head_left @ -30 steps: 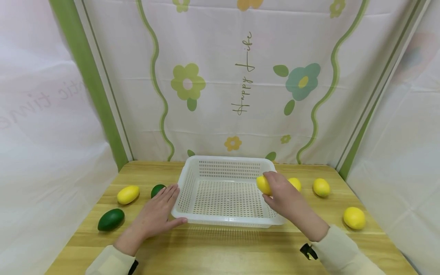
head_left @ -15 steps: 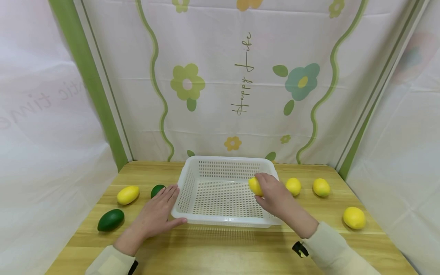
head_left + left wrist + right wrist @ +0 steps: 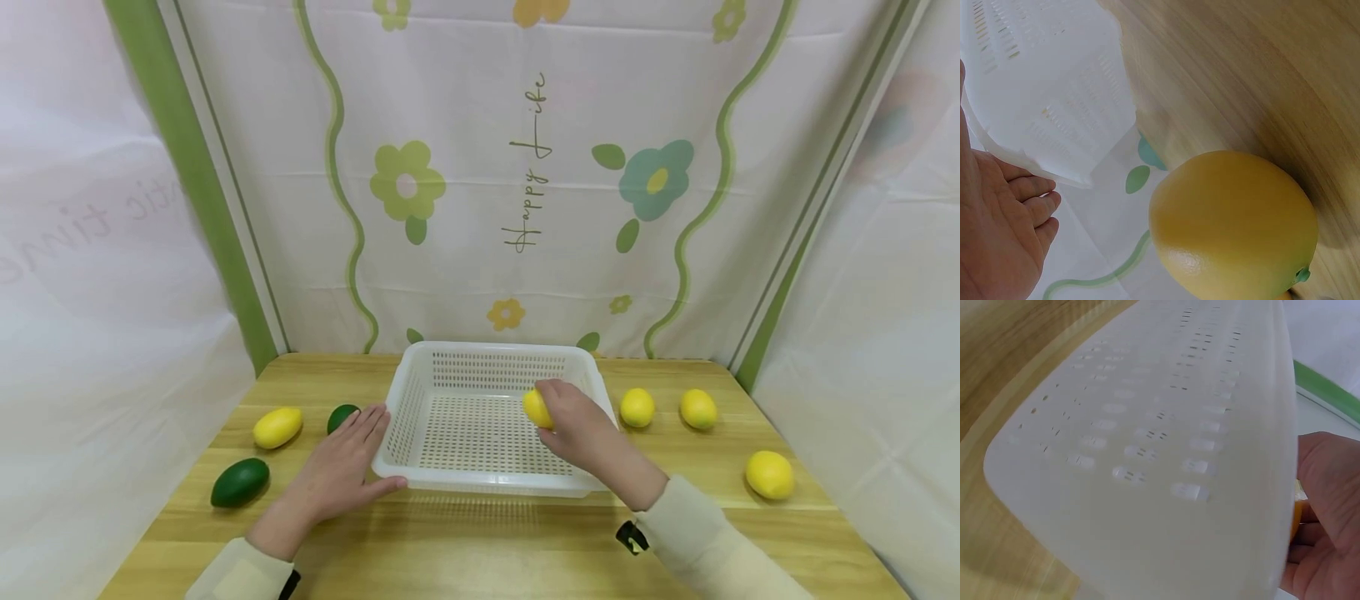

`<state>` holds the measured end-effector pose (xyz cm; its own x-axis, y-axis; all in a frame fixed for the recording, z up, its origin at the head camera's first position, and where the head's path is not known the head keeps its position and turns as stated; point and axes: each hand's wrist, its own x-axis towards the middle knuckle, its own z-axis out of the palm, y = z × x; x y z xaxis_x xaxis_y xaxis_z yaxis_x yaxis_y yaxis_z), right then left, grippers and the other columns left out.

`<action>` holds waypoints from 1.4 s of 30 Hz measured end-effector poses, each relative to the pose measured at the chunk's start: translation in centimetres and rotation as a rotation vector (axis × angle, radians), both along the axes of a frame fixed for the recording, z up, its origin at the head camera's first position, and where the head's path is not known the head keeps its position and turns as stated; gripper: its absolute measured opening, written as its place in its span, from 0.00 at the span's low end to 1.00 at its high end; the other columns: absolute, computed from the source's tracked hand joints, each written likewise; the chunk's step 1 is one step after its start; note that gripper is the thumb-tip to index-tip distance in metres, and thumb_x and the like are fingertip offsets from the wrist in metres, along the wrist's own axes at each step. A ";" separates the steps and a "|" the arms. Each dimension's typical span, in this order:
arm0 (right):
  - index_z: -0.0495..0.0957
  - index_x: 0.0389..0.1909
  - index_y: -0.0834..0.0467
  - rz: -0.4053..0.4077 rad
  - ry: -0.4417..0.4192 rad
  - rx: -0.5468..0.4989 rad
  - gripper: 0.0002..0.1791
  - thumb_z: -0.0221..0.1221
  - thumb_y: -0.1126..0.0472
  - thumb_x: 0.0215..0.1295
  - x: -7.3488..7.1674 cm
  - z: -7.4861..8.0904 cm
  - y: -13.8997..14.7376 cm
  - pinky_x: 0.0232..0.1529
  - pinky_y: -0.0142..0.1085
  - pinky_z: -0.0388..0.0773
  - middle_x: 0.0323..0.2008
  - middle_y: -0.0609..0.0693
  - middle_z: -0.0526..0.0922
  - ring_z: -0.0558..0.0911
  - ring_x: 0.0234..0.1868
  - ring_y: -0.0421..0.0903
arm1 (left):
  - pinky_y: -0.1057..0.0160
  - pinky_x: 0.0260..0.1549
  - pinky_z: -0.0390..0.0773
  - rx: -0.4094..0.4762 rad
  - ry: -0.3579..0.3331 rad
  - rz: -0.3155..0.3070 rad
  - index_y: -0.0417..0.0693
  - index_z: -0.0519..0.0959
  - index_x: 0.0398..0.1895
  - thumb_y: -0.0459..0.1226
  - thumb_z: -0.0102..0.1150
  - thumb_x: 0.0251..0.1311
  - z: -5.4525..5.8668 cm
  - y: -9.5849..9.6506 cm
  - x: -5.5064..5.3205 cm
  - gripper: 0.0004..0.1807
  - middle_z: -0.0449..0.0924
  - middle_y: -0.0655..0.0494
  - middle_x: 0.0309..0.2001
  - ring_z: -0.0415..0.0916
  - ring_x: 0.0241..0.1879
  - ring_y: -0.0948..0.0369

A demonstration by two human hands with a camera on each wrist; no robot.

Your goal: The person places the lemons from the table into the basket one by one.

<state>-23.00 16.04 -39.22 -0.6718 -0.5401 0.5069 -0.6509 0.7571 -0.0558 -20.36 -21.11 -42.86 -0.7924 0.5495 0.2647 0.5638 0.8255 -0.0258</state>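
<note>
My right hand [image 3: 581,425] grips a yellow lemon [image 3: 536,409] over the right part of a white perforated plastic basket [image 3: 495,479]. In the right wrist view, the basket's wall [image 3: 1147,531] fills most of the picture, and a sliver of the lemon [image 3: 1296,524] shows by the curled fingers. My left hand [image 3: 341,462] lies with fingers straight against the basket's left rim, thumb at the front left corner. Partly behind that hand is a dark green fruit [image 3: 341,417]. A yellow fruit with a green stem end [image 3: 1235,225] looms large in the left wrist view.
Left of the basket lie a yellow lemon [image 3: 277,427] and a dark green oval fruit [image 3: 240,482]. On the right are three more lemons: one close to the basket [image 3: 637,407], one farther right [image 3: 698,409], one nearer the front [image 3: 769,475]. A patterned curtain [image 3: 465,275] stands behind the table.
My right hand has moved left with the lemon, from the basket's right rim further in over the basket. My left hand stays at the left rim.
</note>
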 end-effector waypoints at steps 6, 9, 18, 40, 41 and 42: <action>0.72 0.52 0.70 0.017 -0.031 -0.007 0.33 0.73 0.68 0.43 -0.1 -0.1 -1.0 0.39 0.40 0.81 0.45 0.61 0.79 0.79 0.42 0.53 | 0.48 0.69 0.52 0.001 0.008 -0.003 0.30 0.59 0.70 0.70 0.45 0.60 0.1 0.0 0.0 0.54 0.55 0.37 0.71 0.54 0.71 0.45; 0.72 0.52 0.70 0.022 -0.056 -0.001 0.32 0.72 0.68 0.43 -0.2 -0.1 -1.5 0.36 0.38 0.80 0.43 0.60 0.79 0.79 0.39 0.51 | 0.48 0.69 0.52 0.004 0.006 -0.003 0.30 0.59 0.70 0.70 0.45 0.60 0.1 0.1 0.0 0.55 0.56 0.37 0.71 0.54 0.71 0.45; 0.71 0.54 0.71 -0.007 -0.202 0.036 0.32 0.72 0.65 0.47 -0.5 -0.6 -2.4 0.34 0.37 0.78 0.41 0.58 0.79 0.77 0.36 0.48 | 0.48 0.69 0.52 0.001 -0.003 0.001 0.30 0.59 0.70 0.70 0.44 0.60 0.2 0.1 0.0 0.55 0.56 0.37 0.71 0.54 0.71 0.45; 0.75 0.48 0.66 -0.095 -0.486 0.066 0.25 0.71 0.63 0.48 -0.9 -0.9 -3.7 0.26 0.36 0.72 0.28 0.47 0.72 0.70 0.26 0.43 | 0.48 0.70 0.51 0.023 -0.020 0.009 0.31 0.58 0.71 0.70 0.45 0.59 0.1 0.0 0.2 0.55 0.54 0.37 0.72 0.53 0.71 0.46; 0.75 0.47 0.67 -0.098 -0.493 0.063 0.25 0.70 0.63 0.48 -0.9 -0.9 -3.7 0.26 0.36 0.72 0.27 0.47 0.72 0.70 0.26 0.43 | 0.48 0.70 0.51 0.024 -0.020 0.008 0.31 0.58 0.71 0.70 0.45 0.59 0.1 0.0 0.2 0.55 0.54 0.37 0.72 0.53 0.71 0.46; 0.75 0.47 0.67 -0.102 -0.499 0.063 0.25 0.70 0.63 0.48 -0.9 -0.9 -3.7 0.26 0.36 0.71 0.27 0.47 0.72 0.70 0.26 0.43 | 0.48 0.70 0.51 0.024 -0.020 0.008 0.30 0.58 0.71 0.70 0.45 0.59 0.1 0.0 0.1 0.55 0.54 0.37 0.72 0.53 0.71 0.46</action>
<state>-23.88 12.36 -40.15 -0.8747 -0.4781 0.0793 -0.4788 0.8276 -0.2930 -20.22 -21.10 -42.78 -0.8018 0.5371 0.2621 0.5576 0.8301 0.0051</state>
